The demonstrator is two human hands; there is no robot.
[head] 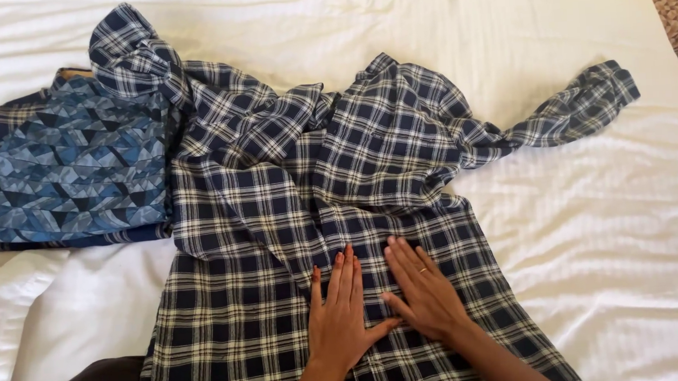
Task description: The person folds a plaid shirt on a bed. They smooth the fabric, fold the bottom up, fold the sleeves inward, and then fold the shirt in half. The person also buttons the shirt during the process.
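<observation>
Plaid shirt [317, 215], navy and white, spread across middle of white-sheeted bed [592, 222], sleeves out to both sides. Left hand [339, 316] and right hand [424, 291] flat on its lower front, side by side, thumbs touching; fingers [344, 272] straight, nearly together, gripping nothing. Folded blue geometric-print garment [71, 168] lies just left of shirt

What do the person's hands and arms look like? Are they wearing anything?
Both arms are bare, with no sleeves showing. The left hand has nails painted dark red. The right hand wears a thin gold-coloured ring on one finger. No gloves, watch or bracelets can be seen on either wrist.
</observation>
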